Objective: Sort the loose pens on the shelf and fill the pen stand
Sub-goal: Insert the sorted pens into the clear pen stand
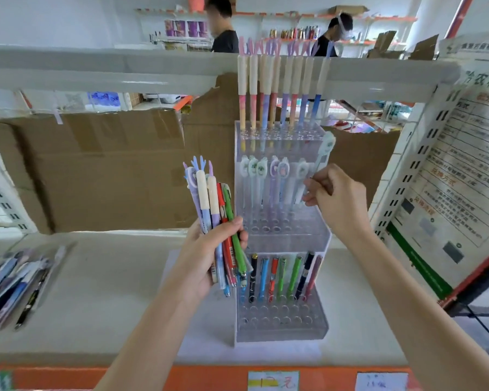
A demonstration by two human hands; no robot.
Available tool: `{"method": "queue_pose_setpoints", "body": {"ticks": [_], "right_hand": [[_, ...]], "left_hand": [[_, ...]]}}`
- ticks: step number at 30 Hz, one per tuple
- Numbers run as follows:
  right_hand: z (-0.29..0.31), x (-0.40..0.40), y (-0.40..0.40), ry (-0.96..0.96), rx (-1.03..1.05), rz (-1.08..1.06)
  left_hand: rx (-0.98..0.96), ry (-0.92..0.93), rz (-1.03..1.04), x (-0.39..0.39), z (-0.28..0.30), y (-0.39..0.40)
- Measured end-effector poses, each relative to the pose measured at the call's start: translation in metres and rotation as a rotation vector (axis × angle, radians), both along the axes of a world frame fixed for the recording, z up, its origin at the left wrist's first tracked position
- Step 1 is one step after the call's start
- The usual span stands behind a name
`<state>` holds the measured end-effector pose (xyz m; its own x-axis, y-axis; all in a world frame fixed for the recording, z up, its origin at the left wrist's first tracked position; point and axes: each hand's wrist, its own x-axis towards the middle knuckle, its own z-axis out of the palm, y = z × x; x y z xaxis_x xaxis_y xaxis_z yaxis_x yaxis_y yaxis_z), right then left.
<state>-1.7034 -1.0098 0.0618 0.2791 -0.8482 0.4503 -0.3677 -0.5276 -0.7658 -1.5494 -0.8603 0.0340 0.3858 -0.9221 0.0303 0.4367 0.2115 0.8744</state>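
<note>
Both hands grip pens: left hand (209,249) a bundle (218,221), right hand (336,198) one.

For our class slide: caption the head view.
Right hand slots a white-capped pen into the clear tiered pen stand.

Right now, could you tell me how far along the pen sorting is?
Each tier of the pen stand has a row of pens. The right hand holds a pale capped pen at the middle tier. The left hand grips a bundle of pens; loose pens remain on the shelf.

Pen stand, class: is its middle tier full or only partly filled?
Partly filled. The pen stand's middle tier holds one back row of cartoon-topped pens; the front holes sit empty.
</note>
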Motion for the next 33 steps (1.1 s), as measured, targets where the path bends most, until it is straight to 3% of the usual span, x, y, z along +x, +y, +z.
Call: {"method": "queue_pose_setpoints", "body": {"ticks": [3,8,21,26,29,33], "right_hand": [[-0.009,0.003,-0.003,0.087,0.029,0.016],[-0.018,0.002,-0.006,0.276,-0.127,-0.112],[-0.027,-0.002,-0.005,0.36,-0.09,-0.12],[-0.021,-0.01,0.007,0.269,-0.076,-0.139],[-0.009,-0.008,0.031,0.139,-0.085,-0.029],[0.003,0.012,0.063,0.174,0.094,0.291]], "left_hand": [[-0.004,-0.029,-0.03,-0.001,0.001,-0.002],[-0.016,-0.048,-0.033,0.001,-0.001,-0.001],[-0.009,-0.034,-0.035,0.001,-0.004,0.002],[0.008,-0.035,-0.048,0.001,-0.005,0.003],[0.034,-0.036,-0.049,-0.003,-0.004,0.004],[0.048,-0.024,-0.05,-0.011,-0.001,0.003]]}}
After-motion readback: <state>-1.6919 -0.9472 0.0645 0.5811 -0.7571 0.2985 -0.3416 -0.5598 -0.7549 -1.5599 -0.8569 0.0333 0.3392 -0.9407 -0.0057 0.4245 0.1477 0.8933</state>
